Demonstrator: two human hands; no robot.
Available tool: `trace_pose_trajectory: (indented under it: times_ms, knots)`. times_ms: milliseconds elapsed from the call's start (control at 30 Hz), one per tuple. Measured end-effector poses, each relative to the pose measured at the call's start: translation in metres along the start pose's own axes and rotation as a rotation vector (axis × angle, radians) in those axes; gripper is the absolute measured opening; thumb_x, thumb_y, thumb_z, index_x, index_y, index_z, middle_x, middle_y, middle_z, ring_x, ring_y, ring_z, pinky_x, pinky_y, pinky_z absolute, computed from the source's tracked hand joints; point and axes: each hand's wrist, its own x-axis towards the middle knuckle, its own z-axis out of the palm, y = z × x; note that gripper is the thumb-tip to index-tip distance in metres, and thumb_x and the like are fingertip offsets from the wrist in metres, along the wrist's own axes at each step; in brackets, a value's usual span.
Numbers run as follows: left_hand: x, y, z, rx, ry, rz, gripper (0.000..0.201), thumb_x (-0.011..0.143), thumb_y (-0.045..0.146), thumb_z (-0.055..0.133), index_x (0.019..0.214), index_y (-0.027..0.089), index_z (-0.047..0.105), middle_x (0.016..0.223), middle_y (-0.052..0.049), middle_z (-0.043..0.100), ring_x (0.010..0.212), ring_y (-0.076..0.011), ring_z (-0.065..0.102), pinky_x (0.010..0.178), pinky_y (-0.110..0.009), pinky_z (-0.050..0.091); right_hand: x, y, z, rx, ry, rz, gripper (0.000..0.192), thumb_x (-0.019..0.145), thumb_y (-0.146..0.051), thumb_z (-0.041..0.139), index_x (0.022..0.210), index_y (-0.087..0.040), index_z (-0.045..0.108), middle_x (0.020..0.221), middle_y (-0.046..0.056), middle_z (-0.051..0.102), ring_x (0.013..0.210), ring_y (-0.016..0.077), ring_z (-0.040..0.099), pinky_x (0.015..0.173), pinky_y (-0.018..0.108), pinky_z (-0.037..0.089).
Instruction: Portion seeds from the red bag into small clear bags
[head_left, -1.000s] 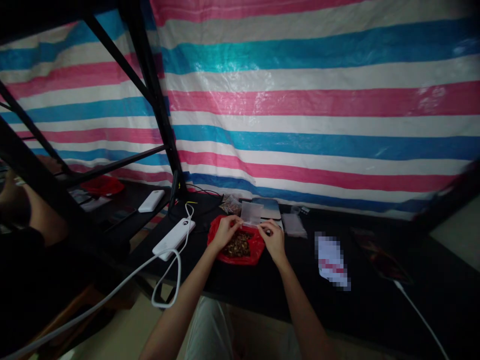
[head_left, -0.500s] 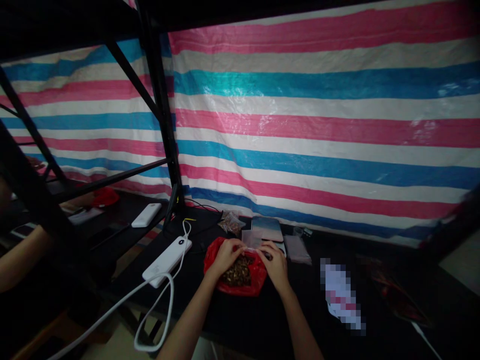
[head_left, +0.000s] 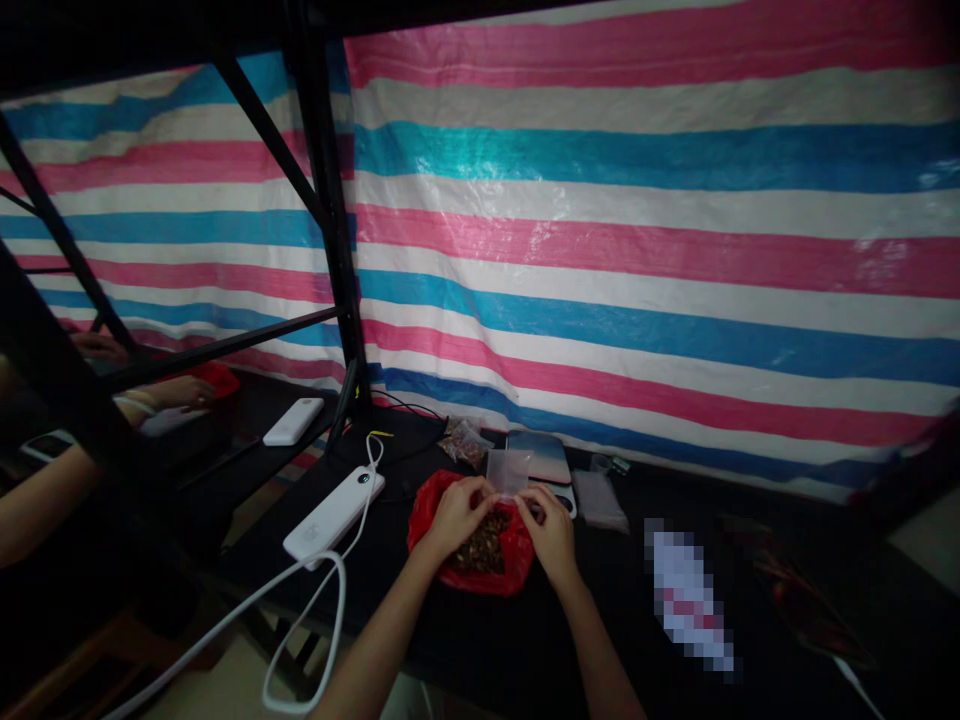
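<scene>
Two hands: left hand [head_left: 459, 517] and right hand [head_left: 551, 528], near each other but apart, fingers pinching the near edge of a clear bag [head_left: 508, 470].
Clear bag: above the far rim of an open red bag [head_left: 517, 575].
Red bag: on the table [head_left: 600, 610], toward its front edge, holding brown pieces [head_left: 480, 552].
Left edge: white power bank [head_left: 334, 518].
Back edge: filled packet [head_left: 463, 443], stacked clear sleeves [head_left: 600, 500].

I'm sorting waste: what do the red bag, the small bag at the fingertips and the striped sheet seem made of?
Red bag: probably thin plastic film, slightly glossy, with crinkled edges. Small bag: likely plastic, hazily see-through. Striped sheet: looks like plastic tarpaulin, shiny, with highlights and creases.
</scene>
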Motion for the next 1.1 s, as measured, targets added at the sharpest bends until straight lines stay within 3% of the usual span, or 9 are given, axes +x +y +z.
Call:
trace_pose_trajectory:
  times_ms: [100,267,600,867,1100]
  knots:
    - [-0.001,-0.003,0.003,-0.030,-0.034,0.003,0.028,0.082,0.038,0.046,0.080,0.017,0.063,0.071,-0.002,0.064,0.069,-0.0146,0.057,0.068,-0.023,0.040,-0.002,-0.003,0.002,-0.027,-0.026,-0.016,0.026,0.083,-0.037,0.043,0.075,-0.019,0.060,0.081,0.005,0.063,0.072,0.0167,0.059,0.065,0.027,0.046]
    - [-0.003,-0.007,0.006,0.042,-0.043,0.024,0.028,0.082,0.036,0.047,0.074,0.016,0.064,0.072,-0.004,0.064,0.069,-0.0155,0.057,0.068,-0.024,0.040,-0.005,-0.002,0.008,-0.099,-0.024,-0.045,0.024,0.079,-0.040,0.050,0.080,-0.020,0.063,0.091,0.007,0.064,0.088,0.0209,0.058,0.077,0.031,0.045]
    - [-0.006,-0.003,0.006,0.170,-0.031,0.125,0.029,0.084,0.030,0.045,0.067,0.016,0.064,0.063,-0.002,0.061,0.062,-0.0125,0.055,0.060,-0.021,0.037,-0.004,-0.007,0.006,-0.033,-0.055,0.004,0.017,0.080,-0.032,0.051,0.075,-0.021,0.063,0.082,0.004,0.063,0.081,0.0180,0.058,0.074,0.028,0.044]
    - [-0.008,-0.005,0.006,0.129,0.034,0.053,0.028,0.082,0.037,0.047,0.085,0.019,0.068,0.079,-0.004,0.068,0.071,-0.0151,0.060,0.066,-0.022,0.041,-0.002,-0.008,0.003,0.086,-0.010,0.008,0.016,0.078,-0.031,0.052,0.072,-0.020,0.062,0.080,0.004,0.063,0.079,0.0178,0.057,0.073,0.028,0.044]
    - [-0.009,-0.002,0.010,0.137,-0.015,0.060,0.033,0.084,0.038,0.043,0.076,0.016,0.067,0.067,-0.004,0.065,0.062,-0.0140,0.058,0.060,-0.021,0.040,-0.004,-0.011,0.001,0.106,-0.035,0.001,0.012,0.076,-0.027,0.054,0.071,-0.021,0.063,0.077,0.003,0.061,0.079,0.0181,0.055,0.074,0.030,0.042]
